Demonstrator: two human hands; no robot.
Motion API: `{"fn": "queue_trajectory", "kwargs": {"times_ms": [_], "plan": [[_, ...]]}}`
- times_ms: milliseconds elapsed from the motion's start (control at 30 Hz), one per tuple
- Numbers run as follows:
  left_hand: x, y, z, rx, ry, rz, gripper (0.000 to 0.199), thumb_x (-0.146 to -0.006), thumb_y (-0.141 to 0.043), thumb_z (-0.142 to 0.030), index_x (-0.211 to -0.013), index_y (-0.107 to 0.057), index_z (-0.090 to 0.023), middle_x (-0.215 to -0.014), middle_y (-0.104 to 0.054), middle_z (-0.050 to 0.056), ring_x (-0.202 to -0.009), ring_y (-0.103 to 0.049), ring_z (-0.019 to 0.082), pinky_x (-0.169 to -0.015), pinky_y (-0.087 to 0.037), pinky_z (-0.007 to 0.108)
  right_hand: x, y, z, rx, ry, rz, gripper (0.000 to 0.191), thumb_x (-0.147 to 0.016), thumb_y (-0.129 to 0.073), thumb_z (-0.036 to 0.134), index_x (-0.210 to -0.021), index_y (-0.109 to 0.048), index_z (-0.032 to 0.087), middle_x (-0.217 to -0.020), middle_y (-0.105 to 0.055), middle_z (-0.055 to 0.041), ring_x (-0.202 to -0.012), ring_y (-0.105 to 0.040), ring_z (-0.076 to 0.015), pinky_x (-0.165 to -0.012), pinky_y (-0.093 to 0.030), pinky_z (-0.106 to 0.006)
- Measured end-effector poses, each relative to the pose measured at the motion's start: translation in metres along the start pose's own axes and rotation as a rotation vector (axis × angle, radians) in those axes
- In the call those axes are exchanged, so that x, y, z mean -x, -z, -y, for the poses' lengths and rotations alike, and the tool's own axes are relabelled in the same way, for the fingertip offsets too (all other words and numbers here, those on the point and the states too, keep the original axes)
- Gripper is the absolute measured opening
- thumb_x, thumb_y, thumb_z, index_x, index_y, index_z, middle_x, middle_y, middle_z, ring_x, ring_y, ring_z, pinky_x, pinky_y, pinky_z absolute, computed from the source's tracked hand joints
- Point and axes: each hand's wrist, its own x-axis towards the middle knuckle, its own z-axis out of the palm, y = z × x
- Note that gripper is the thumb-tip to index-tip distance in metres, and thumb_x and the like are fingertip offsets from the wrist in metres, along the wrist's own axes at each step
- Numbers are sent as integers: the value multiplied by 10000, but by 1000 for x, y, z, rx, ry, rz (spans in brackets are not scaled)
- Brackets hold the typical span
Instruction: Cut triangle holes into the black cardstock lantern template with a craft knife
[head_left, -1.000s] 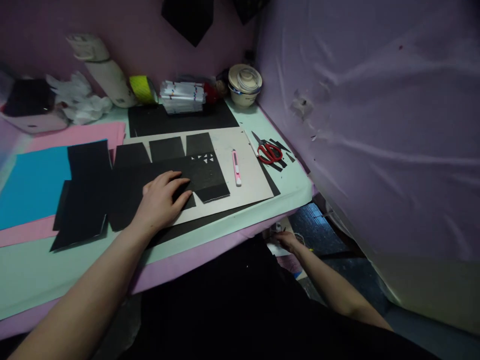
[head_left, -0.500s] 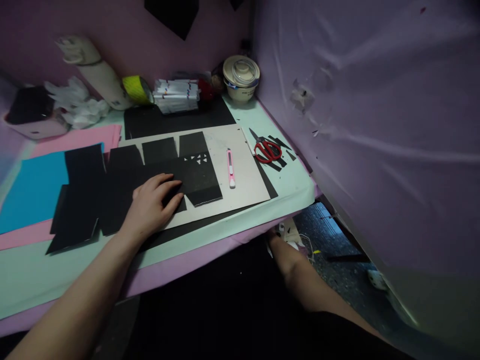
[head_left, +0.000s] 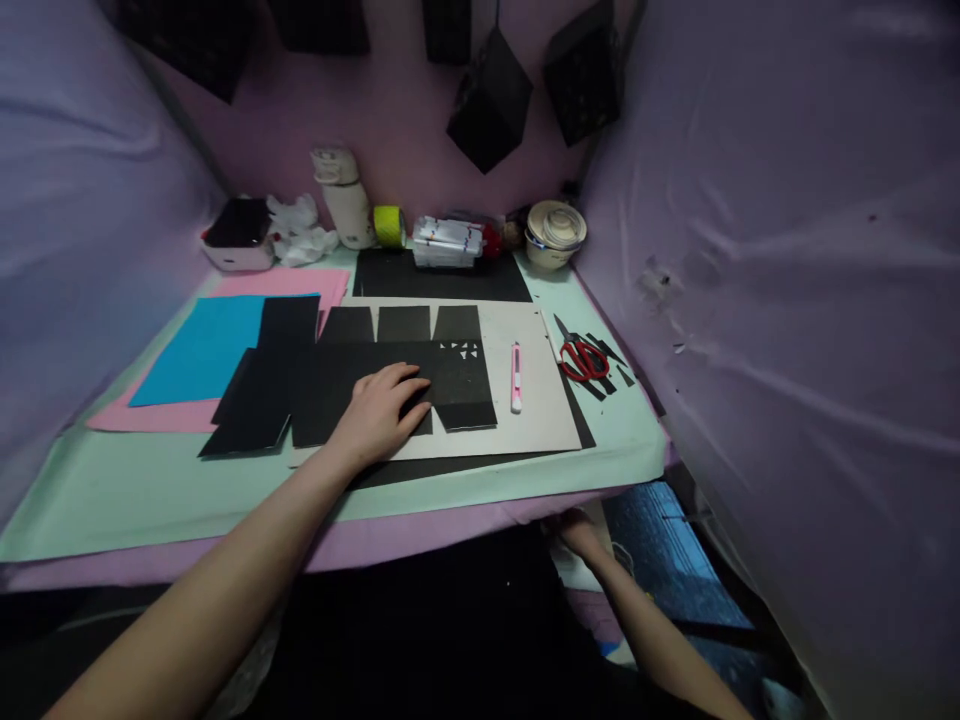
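Observation:
My left hand (head_left: 386, 405) lies with its fingers spread on a black card sheet (head_left: 322, 385) cut into a box shape with flaps. Small white-sided triangular cut-outs or bits show near the card's right end. Below the table's front edge is my right hand (head_left: 576, 532), its fingers mostly hidden, so what it touches cannot be made out. A pink utility knife (head_left: 516, 378) rests to the right of the card on a pale board (head_left: 536, 430). Red-handled scissors (head_left: 584, 360) lie farther right among black card scraps (head_left: 617, 350).
Blue sheet (head_left: 199, 345) and pink sheet (head_left: 150, 412) lie at left. Along the back stand a white box (head_left: 244, 257), a bottle (head_left: 347, 205), yellow tape (head_left: 388, 227), a bundle of white packets (head_left: 448, 240) and a lidded bowl (head_left: 555, 235). Several black boxes (head_left: 491, 100) hang above.
The view has turned up and left, bringing more of the hanging black boxes into sight. My left hand stays on the card; my right hand stays below the table edge.

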Motion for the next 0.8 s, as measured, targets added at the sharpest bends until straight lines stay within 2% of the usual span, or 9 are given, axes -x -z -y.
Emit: {"fn": "queue_trajectory", "kwargs": {"times_ms": [100,167,233,333,400,467,600,700,800], "plan": [[2,-1,1,24,-1,-12,348,-928,-488,-378,-1193,-635,-207,-1360,-551,109,-1313,-452,298,-1041,-360,488,27,13,5,-25,-54,133,451,-916,-529,392,-524,-431,191,-509,-400,26,-514,-444,-127,-521,-375,-260],[3,-1,1,44,-2,-21,339,-927,-498,-375,-1189,-636,-210,-1353,-555,110,-1308,-456,295,-1042,-356,486,52,32,23,-219,-32,284,475,-959,-401,438,-547,-346,209,-508,-299,53,-489,-334,-102,-507,-318,-250],[3,-1,2,69,-3,-37,331,-926,-505,-369,-1188,-634,-213,-1342,-562,109,-1296,-468,288,-1041,-353,479,73,58,53,-361,103,314,423,-965,-380,457,-625,-383,205,-584,-348,48,-550,-345,-104,-540,-328,-243],[4,0,4,115,-7,-75,306,-930,-504,-350,-1172,-637,-217,-1316,-583,95,-1268,-496,267,-1042,-347,462,85,96,107,-443,379,315,245,-969,-377,322,-798,-508,203,-755,-497,9,-685,-460,-123,-661,-404,-257],[5,3,3,128,-9,-105,277,-934,-498,-332,-1139,-648,-218,-1290,-604,85,-1243,-518,253,-1041,-344,450,74,114,135,-445,504,213,178,-951,-369,249,-968,-542,215,-807,-548,-8,-737,-520,-143,-707,-430,-278],[7,8,-1,116,-6,-128,249,-938,-495,-312,-1099,-660,-218,-1263,-623,78,-1223,-534,243,-1038,-341,445,50,124,154,-308,580,-9,155,-936,-419,267,-982,-559,217,-938,-591,-48,-862,-559,-174,-798,-439,-309],[5,19,-23,73,-14,-102,234,-937,-511,-299,-1089,-666,-211,-1276,-616,81,-1226,-527,243,-1025,-357,434,-14,134,172,6,438,-412,252,-919,-461,366,-1090,-556,208,-1071,-610,-114,-875,-594,-219,-797,-443,-342],[-9,21,-40,49,-42,-22,245,-927,-545,-307,-1105,-669,-194,-1306,-593,100,-1223,-521,262,-1001,-389,413,-54,138,184,207,227,-488,466,-882,-533,469,-1225,-484,158,-1056,-626,-164,-888,-615,-278,-740,-436,-350],[-32,15,-45,70,7,69,265,-923,-554,-287,-1119,-680,-160,-1178,-644,117,-1113,-576,264,-970,-425,366,-78,140,195,321,107,-446,400,-877,-528,355,-1205,-495,129,-945,-652,-175,-819,-625,-289,-687,-419,-344]]}}
